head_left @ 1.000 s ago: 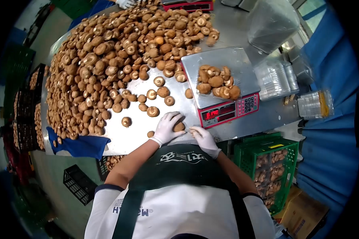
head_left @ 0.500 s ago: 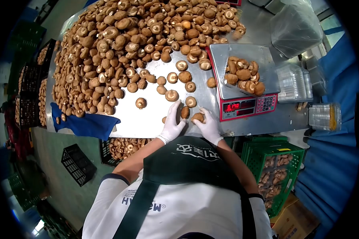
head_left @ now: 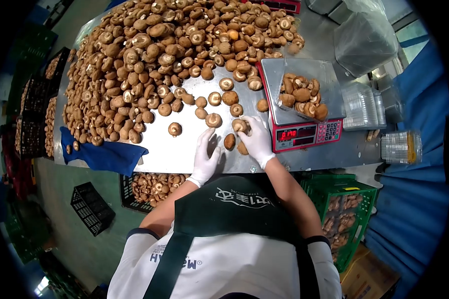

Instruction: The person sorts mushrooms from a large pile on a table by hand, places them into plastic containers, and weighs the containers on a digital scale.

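Note:
My right hand (head_left: 257, 141), in a white glove, has thumb and fingers closed round a brown shiitake mushroom (head_left: 239, 125) on the metal table. My left hand (head_left: 204, 158), also gloved, rests on the table with thumb and fingers apart; nothing shows in its grip. Between the hands lies a darker mushroom (head_left: 229, 141), and another mushroom (head_left: 242, 148) sits partly under my right hand. Just beyond my left fingertips is a mushroom with its pale underside up (head_left: 213, 120). A clear tray of mushrooms (head_left: 303, 94) stands on the red scale (head_left: 295, 133), whose display reads 0.170.
A large mushroom heap (head_left: 134, 65) covers the table's far left. At the left edge lies a blue cloth (head_left: 102, 153). Stacked clear trays (head_left: 362, 107) and a plastic bag (head_left: 366, 42) stand right of the scale. Green crates (head_left: 349, 214) are below at right.
My right hand has moved forward from one mushroom to another farther from me and closed on it. My left hand has shifted slightly left, away from the dark mushroom.

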`<action>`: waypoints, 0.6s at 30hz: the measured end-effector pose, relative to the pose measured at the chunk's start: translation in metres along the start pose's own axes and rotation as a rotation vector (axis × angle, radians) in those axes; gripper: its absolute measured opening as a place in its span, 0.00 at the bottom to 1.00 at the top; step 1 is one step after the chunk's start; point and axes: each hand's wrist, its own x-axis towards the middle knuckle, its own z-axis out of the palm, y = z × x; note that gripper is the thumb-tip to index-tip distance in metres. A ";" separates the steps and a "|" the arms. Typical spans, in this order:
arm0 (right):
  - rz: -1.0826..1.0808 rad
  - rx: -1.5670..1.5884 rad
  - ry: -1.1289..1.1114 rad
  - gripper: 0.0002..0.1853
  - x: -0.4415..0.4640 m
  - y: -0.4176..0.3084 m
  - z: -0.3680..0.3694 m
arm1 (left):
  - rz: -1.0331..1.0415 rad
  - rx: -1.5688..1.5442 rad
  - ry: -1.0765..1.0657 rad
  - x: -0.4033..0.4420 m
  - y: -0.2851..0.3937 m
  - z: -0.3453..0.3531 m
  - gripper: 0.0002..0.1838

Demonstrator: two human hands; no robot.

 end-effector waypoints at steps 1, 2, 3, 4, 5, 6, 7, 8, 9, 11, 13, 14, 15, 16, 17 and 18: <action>0.033 0.085 -0.008 0.23 -0.003 -0.012 -0.010 | 0.007 -0.051 0.025 -0.003 0.002 0.001 0.29; 0.065 0.169 -0.015 0.23 -0.006 -0.023 -0.019 | 0.019 -0.007 0.021 -0.005 0.002 0.002 0.28; -0.063 0.217 0.085 0.24 -0.009 -0.030 -0.025 | 0.032 0.037 0.018 -0.006 0.004 0.001 0.28; -0.088 0.202 0.108 0.24 -0.012 -0.032 -0.029 | 0.049 0.079 0.018 -0.005 0.007 0.002 0.28; -0.118 0.185 0.132 0.23 -0.013 -0.033 -0.035 | 0.021 0.055 0.029 -0.005 0.011 0.003 0.27; -0.150 0.164 0.158 0.23 -0.014 -0.032 -0.043 | -0.003 0.026 0.038 -0.005 0.021 0.005 0.27; -0.219 0.143 0.183 0.23 -0.013 -0.031 -0.051 | -0.024 -0.010 0.042 -0.004 0.027 0.010 0.27; -0.224 0.176 0.187 0.23 -0.013 -0.031 -0.060 | 0.032 0.045 0.077 -0.002 0.019 0.015 0.26; -0.218 0.203 0.198 0.24 -0.012 -0.029 -0.069 | 0.028 0.028 0.084 0.001 0.024 0.021 0.25; -0.273 0.207 0.260 0.24 -0.006 -0.025 -0.098 | 0.027 -0.005 0.125 0.005 0.028 0.036 0.22; -0.336 0.042 0.474 0.22 0.007 -0.016 -0.137 | 0.001 -0.064 0.119 0.014 0.033 0.055 0.21; -0.343 -0.042 0.595 0.22 0.015 -0.007 -0.154 | -0.003 -0.069 0.120 0.017 0.036 0.065 0.21; -0.337 -0.094 0.642 0.21 0.023 0.007 -0.166 | -0.004 -0.087 0.098 0.023 0.041 0.075 0.21; -0.332 -0.149 0.684 0.21 0.028 0.021 -0.177 | -0.024 -0.103 0.078 0.030 0.050 0.084 0.21; -0.286 -0.230 0.537 0.20 0.031 0.031 -0.186 | 0.001 -0.086 0.063 0.037 0.054 0.091 0.20; -0.309 -0.276 0.388 0.19 0.031 0.047 -0.187 | 0.033 -0.071 0.051 0.045 0.058 0.098 0.20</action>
